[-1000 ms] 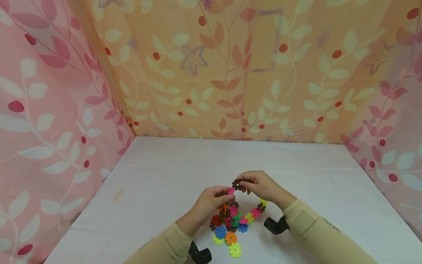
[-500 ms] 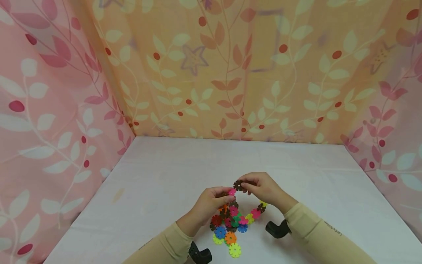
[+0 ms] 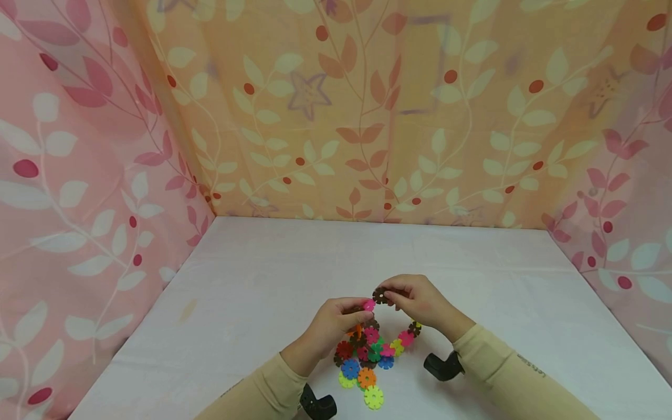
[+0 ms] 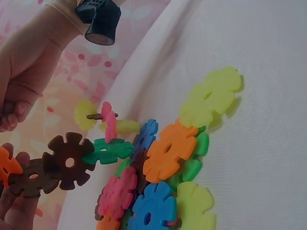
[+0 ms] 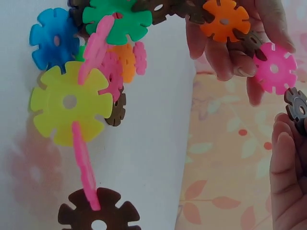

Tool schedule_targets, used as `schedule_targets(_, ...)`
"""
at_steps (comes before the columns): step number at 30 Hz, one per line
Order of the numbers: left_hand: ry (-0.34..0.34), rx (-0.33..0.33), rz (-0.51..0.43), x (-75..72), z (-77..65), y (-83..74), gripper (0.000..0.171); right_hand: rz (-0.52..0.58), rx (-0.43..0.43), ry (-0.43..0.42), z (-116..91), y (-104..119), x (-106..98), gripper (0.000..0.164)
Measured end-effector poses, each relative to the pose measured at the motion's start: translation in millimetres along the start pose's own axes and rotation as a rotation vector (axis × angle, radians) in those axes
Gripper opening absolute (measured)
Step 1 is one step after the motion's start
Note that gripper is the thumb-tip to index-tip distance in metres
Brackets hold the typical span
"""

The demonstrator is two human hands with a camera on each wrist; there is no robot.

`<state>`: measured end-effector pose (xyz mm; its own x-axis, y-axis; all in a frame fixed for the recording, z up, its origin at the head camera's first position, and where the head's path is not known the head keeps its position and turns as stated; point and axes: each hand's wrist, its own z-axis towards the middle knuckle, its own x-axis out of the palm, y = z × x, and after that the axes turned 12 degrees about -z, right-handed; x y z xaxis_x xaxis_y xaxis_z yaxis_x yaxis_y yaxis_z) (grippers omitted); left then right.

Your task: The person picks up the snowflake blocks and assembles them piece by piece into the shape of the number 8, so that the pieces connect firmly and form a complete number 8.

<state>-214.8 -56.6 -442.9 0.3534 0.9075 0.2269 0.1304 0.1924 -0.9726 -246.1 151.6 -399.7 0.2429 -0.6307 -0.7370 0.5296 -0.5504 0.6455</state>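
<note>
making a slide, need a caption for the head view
Left hand pinches a pink disc, right hand a brown disc, with colourful notched discs on the white table.

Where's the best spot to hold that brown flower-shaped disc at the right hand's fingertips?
Probably the rim farthest from the pink disc, coming from the person's right. The brown disc is thin and flat with a notched edge, so thumb and finger can pinch its faces while leaving the notches toward the pink one free. The right hand holds it about there.
</note>
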Motion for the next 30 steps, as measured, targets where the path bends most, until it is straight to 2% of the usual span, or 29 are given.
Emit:
schedule_targets(7, 0.013, -0.001, -0.003, -0.9, 1.1, 1.2, 0.034, 0.001, 0.026, -0.001, 1, -1, 1, 0.015)
schedule_targets(12, 0.019, -0.006, -0.020, -1.2, 2.1, 2.4, 0.034, 0.026, 0.014, 0.033, 2, -1, 0, 0.015)
schedule_targets(19, 0.008, -0.013, -0.015, -0.5, 2.5, 2.6, 0.031, 0.126, 0.039, 0.084, 4, 0, 4, 0.016)
schedule_targets(24, 0.031, 0.002, -0.020, 0.3, 2.2, 1.0, 0.029, 0.167, 0.081, 0.094, 4, -1, 8, 0.018)
schedule_targets(27, 0.021, -0.012, -0.014, 0.9, 2.6, 2.6, 0.029, 0.161, 0.091, 0.098, 3, -2, 10, 0.018)
schedule_targets(30, 0.015, -0.041, -0.034, 2.2, 4.2, 6.4, 0.032, 0.093, 0.090, 0.103, 3, -2, 11, 0.020)
